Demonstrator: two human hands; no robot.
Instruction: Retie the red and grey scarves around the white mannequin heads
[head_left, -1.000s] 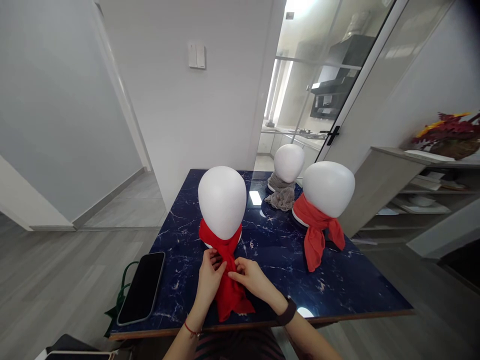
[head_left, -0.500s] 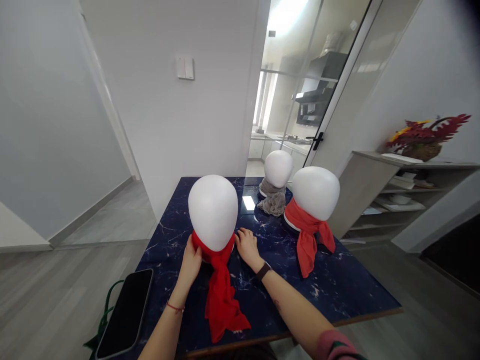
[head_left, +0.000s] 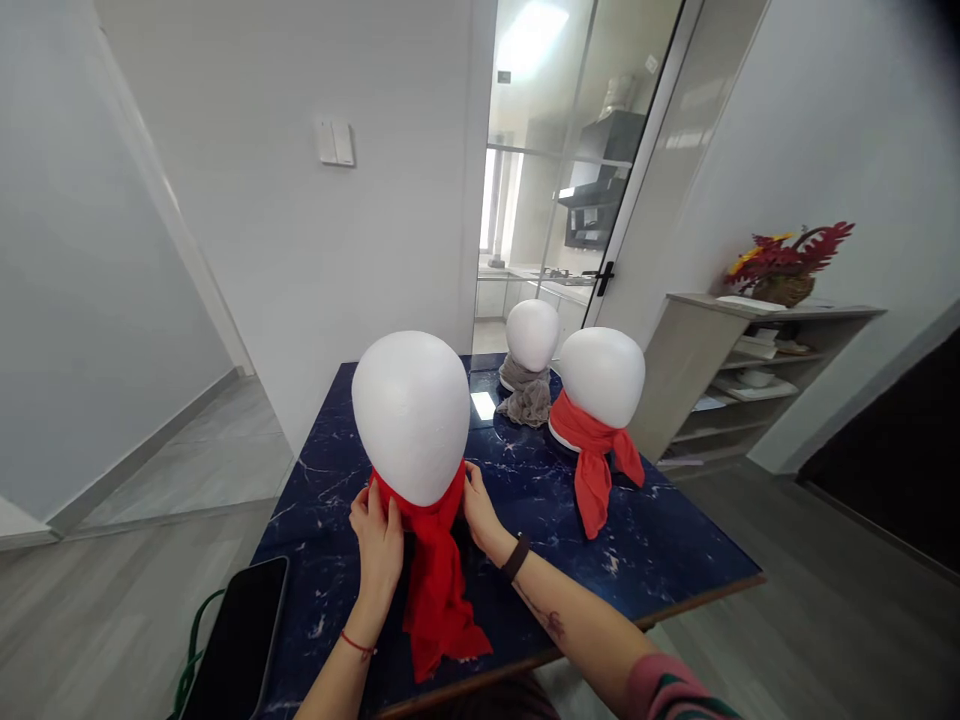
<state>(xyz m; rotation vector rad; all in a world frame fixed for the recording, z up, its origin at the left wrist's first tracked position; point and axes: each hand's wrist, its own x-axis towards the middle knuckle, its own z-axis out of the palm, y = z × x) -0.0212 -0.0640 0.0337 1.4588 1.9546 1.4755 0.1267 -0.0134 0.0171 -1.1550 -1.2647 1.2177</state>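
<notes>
A white foam mannequin head (head_left: 411,412) stands near me on the dark blue marble table (head_left: 660,560), with a red scarf (head_left: 433,590) tied round its neck and hanging toward the front edge. My left hand (head_left: 379,535) grips the left side of its base over the scarf. My right hand (head_left: 476,505) holds the right side, fingers curled round the neck. Both hands clasp the head between them.
Two more foam heads stand farther back: one with a red scarf (head_left: 596,440), one with a grey scarf (head_left: 525,395). A black phone (head_left: 232,650) lies at the table's left front corner. A shelf unit (head_left: 742,370) with flowers stands to the right.
Both hands left the scarf's hanging ends, went up to the sides of the head's base, and now clasp it; the head sits a little closer to me.
</notes>
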